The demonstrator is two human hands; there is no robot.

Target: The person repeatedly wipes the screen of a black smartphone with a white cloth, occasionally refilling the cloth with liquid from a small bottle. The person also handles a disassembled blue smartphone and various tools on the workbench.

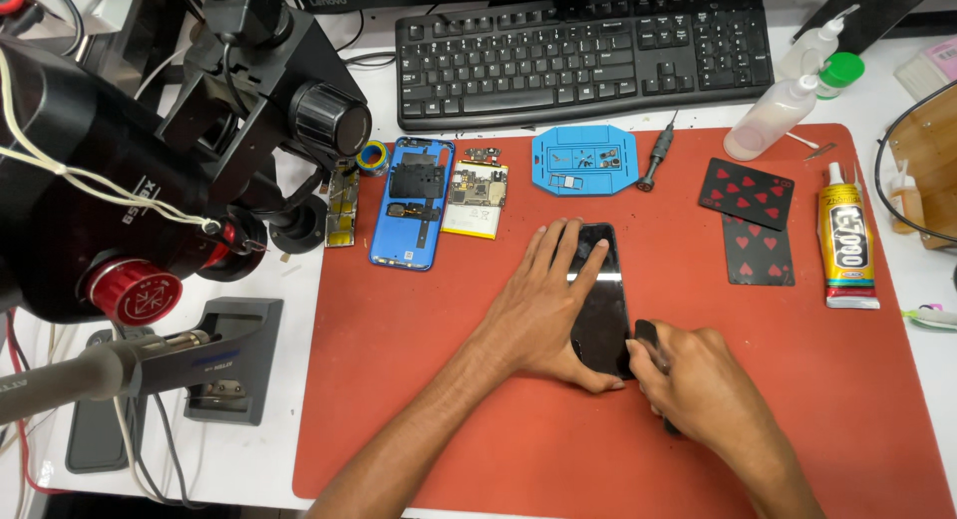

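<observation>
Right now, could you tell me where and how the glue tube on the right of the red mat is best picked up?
Grip the glue tube across its flat yellow middle, coming straight down from above. It lies flat on the mat, white nozzle toward the keyboard, with free space on both long sides; the playing cards lie apart to its left. Both hands are busy at the phone.

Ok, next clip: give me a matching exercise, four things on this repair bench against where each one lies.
Things:
1. black phone screen
2. blue phone shell
3. glue tube
4. keyboard

Places:
A. right edge of the red mat
B. beyond the mat, on the white table
C. under the left hand, mid-mat
D. mat's upper left, beside the microscope

Pairs: 1-C, 2-D, 3-A, 4-B.
</observation>
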